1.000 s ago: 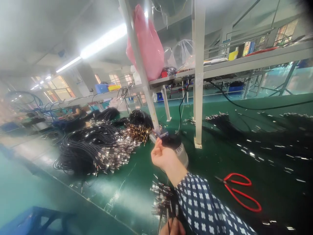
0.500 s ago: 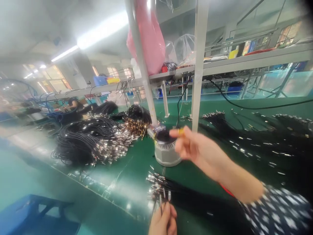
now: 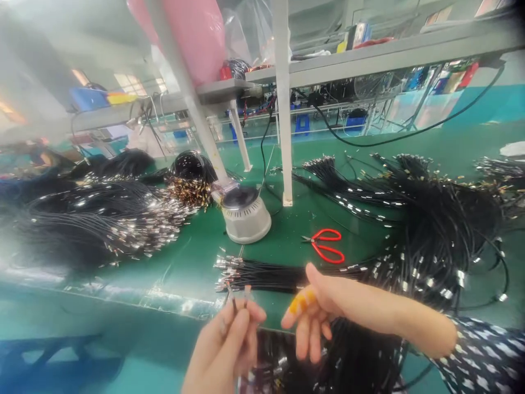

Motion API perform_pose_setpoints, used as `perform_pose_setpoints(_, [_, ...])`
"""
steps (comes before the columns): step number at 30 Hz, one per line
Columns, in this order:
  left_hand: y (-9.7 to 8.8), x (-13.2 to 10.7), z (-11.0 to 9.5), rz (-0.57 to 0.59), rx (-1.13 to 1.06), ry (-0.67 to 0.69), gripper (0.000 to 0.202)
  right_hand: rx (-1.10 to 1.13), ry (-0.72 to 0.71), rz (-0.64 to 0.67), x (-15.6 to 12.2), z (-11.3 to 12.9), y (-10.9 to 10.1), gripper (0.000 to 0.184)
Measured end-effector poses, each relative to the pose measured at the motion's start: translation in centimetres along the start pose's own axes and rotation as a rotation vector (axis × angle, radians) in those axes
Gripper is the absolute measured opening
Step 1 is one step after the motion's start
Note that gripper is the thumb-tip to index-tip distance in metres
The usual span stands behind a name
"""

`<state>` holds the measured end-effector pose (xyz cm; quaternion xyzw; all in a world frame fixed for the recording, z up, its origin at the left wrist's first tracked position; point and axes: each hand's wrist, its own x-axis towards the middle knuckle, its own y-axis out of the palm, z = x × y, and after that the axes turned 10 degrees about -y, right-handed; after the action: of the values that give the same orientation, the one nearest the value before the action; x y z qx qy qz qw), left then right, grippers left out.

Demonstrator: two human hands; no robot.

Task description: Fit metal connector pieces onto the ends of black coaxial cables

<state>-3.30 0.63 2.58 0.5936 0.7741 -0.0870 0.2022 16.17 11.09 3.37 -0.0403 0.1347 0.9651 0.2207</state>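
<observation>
My left hand point(image 3: 225, 342) pinches black cables with small metal ends standing up between thumb and fingers, near the green table's front edge. My right hand point(image 3: 318, 312) is open beside it, thumb raised and fingers spread, with nothing in it. Yellow tape point(image 3: 302, 300) wraps one of its fingers. Behind both hands lies a bundle of black cables point(image 3: 266, 275), metal tips pointing left. Red-handled snips point(image 3: 328, 244) rest just beyond that bundle, blades apart.
A round grey device point(image 3: 248, 221) with a dark top stands mid-table, near white posts point(image 3: 283, 109) carrying a shelf. Large heaps of black cables lie left point(image 3: 102, 219) and right point(image 3: 447, 219). A blue stool point(image 3: 53, 355) is at lower left.
My right hand has come down from beside the round device to near my left hand, its fingers opening out. The view has turned right and downward, bringing the snips into sight.
</observation>
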Motion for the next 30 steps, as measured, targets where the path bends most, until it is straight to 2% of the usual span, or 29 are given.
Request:
perform_pose_setpoints(3, [0.8,-0.4,0.1,-0.028,0.013,0.011,0.036,-0.074,0.033,0.038,-0.5,0.1,0.6,0.095])
perform_pose_setpoints(9, [1.7,-0.9,0.3,-0.032,0.176,0.038,0.023,-0.099,0.057,0.106,-0.6,0.1,1.3,0.084])
perform_pose_setpoints(16, [3.2,-1.4,0.2,-0.075,0.244,0.174,0.002,-0.224,0.048,0.165,-0.4,0.9,2.1,0.081])
perform_pose_setpoints(18, [3.2,-1.5,0.3,-0.078,0.302,0.208,0.008,-0.243,0.056,0.146,-0.4,0.9,2.1,0.08])
perform_pose_setpoints(21, [2.5,-1.4,0.5,-0.1,0.339,0.224,0.011,-0.269,0.085,0.028,-0.2,0.2,1.9,0.076])
perform_pose_setpoints(23, [2.0,-1.2,0.8,-0.1,0.245,0.164,0.011,-0.244,0.056,-0.129,0.0,-0.5,1.9,0.068])
perform_pose_setpoints(27, [1.7,-0.8,1.1,-0.081,-0.092,-0.044,0.024,-0.093,-0.211,-0.514,0.5,-1.9,3.4,0.04])
perform_pose_setpoints(30, [2.1,-0.5,1.2,-0.1,-0.239,-0.073,0.028,-0.036,-0.324,-0.669,1.0,-2.6,5.5,0.044])
